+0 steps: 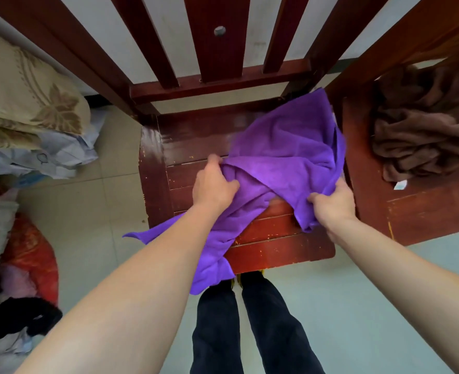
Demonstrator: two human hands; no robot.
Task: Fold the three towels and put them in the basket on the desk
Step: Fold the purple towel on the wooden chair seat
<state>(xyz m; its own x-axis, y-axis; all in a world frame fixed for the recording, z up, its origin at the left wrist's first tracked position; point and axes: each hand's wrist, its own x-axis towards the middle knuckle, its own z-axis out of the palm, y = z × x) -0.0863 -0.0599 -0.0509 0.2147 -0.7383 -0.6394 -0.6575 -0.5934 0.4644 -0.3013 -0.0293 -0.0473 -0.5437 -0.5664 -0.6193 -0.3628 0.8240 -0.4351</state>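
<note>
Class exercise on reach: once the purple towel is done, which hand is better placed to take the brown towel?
Probably the right hand: the brown towel lies crumpled on the seat to its right, while the left hand grips the purple towel farther away.

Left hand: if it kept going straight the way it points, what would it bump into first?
Probably more of the purple towel that the left hand grips, bunched on the chair seat; beyond that, the chair back's lower rail, though depth is unclear.
</note>
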